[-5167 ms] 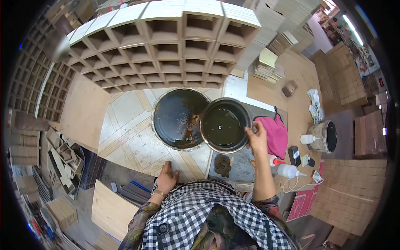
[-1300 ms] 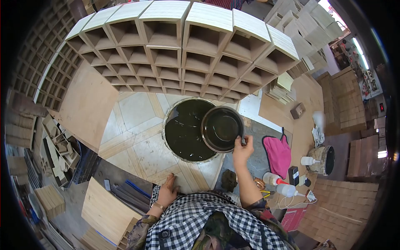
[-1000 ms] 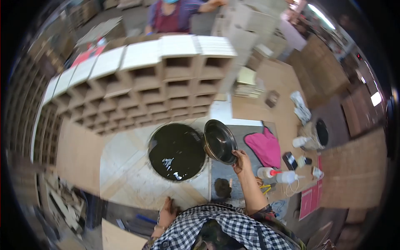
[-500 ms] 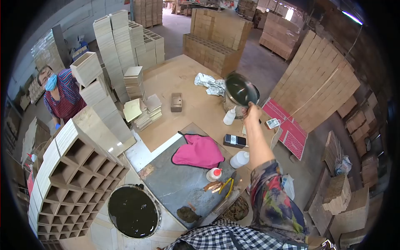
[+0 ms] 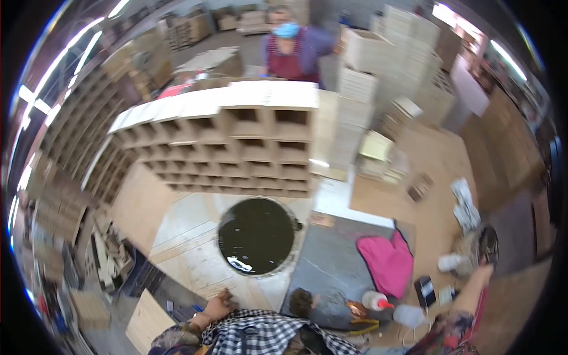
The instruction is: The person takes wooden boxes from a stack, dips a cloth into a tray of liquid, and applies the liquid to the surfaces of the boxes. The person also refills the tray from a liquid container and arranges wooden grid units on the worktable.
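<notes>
My right hand [image 5: 485, 271] grips the rim of a round dark lid [image 5: 489, 244], which is tilted on edge at the far right beside a container whose contents I cannot see. A white bottle [image 5: 452, 262] stands just left of that hand. My left hand [image 5: 221, 305] is low over the near edge of the wooden boards, fingers loosely bent, with no object visible in it. Ahead of it is a round tub [image 5: 294, 239] of dark liquid. On the grey slab [image 5: 331, 260] lie a pink cloth [image 5: 387, 260], a red-tipped bottle [image 5: 376, 300] and yellow-handled pliers [image 5: 364, 326].
A stack of open wooden boxes [image 5: 236, 127] walls off the far side of the tub. Stacked thin panels [image 5: 378, 148], a small wooden box [image 5: 420, 187] and a white rag [image 5: 465, 204] lie on the brown table. Behind the boxes stands a masked person [image 5: 293, 56].
My view has swung left, bringing the box stack and tub to the middle. My left hand has come into view. The lid, still in my right hand, now appears more edge-on.
</notes>
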